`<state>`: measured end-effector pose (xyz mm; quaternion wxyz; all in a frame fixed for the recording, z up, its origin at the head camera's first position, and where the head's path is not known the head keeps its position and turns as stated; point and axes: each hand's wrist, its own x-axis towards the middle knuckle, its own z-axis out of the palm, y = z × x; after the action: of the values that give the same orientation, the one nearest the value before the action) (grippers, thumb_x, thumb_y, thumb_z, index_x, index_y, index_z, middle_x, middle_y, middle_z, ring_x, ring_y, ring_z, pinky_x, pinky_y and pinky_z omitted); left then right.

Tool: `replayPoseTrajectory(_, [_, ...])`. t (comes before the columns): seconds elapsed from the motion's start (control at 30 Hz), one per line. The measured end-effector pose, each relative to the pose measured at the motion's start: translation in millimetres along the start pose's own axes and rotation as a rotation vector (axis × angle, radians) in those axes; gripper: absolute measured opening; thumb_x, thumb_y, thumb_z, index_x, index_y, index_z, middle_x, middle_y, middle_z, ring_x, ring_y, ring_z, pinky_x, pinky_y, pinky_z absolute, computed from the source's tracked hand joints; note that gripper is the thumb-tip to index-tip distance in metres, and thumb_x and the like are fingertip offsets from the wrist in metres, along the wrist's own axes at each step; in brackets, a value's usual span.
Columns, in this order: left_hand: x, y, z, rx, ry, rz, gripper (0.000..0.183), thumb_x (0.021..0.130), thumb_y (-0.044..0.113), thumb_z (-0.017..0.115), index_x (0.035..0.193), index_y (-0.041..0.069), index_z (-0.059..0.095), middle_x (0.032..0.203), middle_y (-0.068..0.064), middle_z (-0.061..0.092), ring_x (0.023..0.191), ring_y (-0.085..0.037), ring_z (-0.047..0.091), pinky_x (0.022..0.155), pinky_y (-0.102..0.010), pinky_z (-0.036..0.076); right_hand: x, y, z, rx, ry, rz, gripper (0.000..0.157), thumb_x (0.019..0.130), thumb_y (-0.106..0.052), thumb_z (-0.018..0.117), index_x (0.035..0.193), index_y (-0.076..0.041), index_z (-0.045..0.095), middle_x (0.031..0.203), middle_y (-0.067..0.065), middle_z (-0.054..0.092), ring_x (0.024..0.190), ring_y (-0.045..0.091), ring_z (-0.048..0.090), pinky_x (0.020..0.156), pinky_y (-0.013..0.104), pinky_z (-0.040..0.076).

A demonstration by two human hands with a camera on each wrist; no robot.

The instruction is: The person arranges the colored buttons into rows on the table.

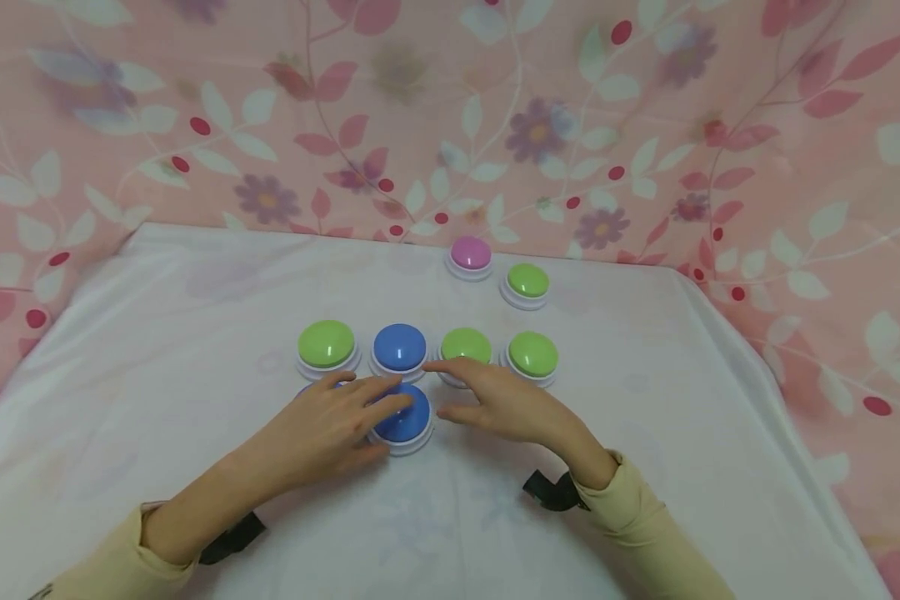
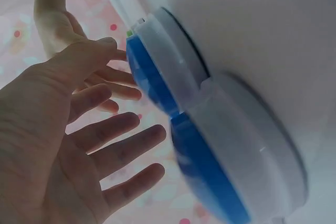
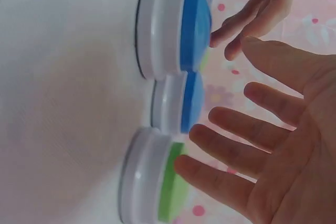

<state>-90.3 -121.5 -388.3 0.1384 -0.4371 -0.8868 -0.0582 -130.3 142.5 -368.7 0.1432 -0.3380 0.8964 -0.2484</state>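
Left hand: The left hand (image 1: 322, 429) hangs spread over the front of the group, fingers loosely extended and grasping nothing; the wrist view shows the fingertips just beside two blue domes.
Right hand: The right hand (image 1: 506, 400) is likewise open, fingers spread and slightly bent, with nothing in its hold; it reaches in from the right toward the blue buttons. Its little finger overlaps a green dome in the wrist view, though contact cannot be told.
Front blues: The front blue button (image 1: 408, 425) sits between the hands, partly covered by the left fingers; a second blue button (image 1: 307, 388) shows only as slivers beneath the left hand.
Middle row: From left to right stand the left green button (image 1: 326, 343), the middle blue button (image 1: 400, 346), the inner green button (image 1: 465, 343) and the outer green button (image 1: 533, 354). The right hand crosses in front of the inner green one.
Back pair: The pink button (image 1: 470, 252) stands near the table's far edge, with the back green button (image 1: 527, 280) to its right and slightly nearer.
Bases: Every base in clear view is white, lying flat with its dome up.
Setting: A white cloth (image 1: 217, 333) covers the table before a pink floral curtain (image 1: 397, 100).
Sleeves: Pale yellow cuffs (image 1: 622, 500), with a dark strap (image 1: 231, 540) near each wrist.
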Motion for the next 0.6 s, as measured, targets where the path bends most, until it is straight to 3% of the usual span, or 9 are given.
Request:
replayPoseTrajectory(0.17, [13.0, -4.0, -21.6, 0.02, -0.022, 0.008, 0.063, 0.079, 0.043, 0.081, 0.133, 0.017, 0.059, 0.132, -0.01, 0.063, 0.11, -0.027, 0.067, 0.096, -0.051, 0.051, -4, 0, -22.6, -0.056, 0.029, 0.019, 0.058, 0.095, -0.034, 0.067, 0.147, -0.021, 0.046, 0.146, 0.0, 0.052, 0.134, 0.018, 0.05, 0.108, 0.041, 0.043])
replayPoseTrajectory(0.33, [30.0, -11.9, -42.9, 0.034, 0.006, 0.003, 0.061, 0.082, 0.04, 0.079, 0.134, 0.016, 0.058, 0.132, -0.011, 0.063, 0.112, -0.028, 0.065, 0.095, -0.047, 0.053, -5, 1, -47.6, -0.102, 0.08, 0.021, 0.059, 0.094, -0.032, 0.068, 0.148, -0.02, 0.046, 0.146, 0.0, 0.052, 0.135, 0.019, 0.049, 0.11, 0.043, 0.042])
replayPoseTrajectory(0.6, [67.5, -28.3, -61.0, -0.029, 0.039, -0.085, 0.066, 0.084, 0.037, 0.078, 0.141, 0.014, 0.053, 0.139, -0.016, 0.057, 0.121, -0.035, 0.06, 0.095, -0.048, 0.052, 10, 12, -86.4, -0.151, 0.156, 0.07, 0.067, 0.094, -0.028, 0.069, 0.151, -0.015, 0.039, 0.148, 0.011, 0.046, 0.135, 0.029, 0.047, 0.109, 0.05, 0.041])
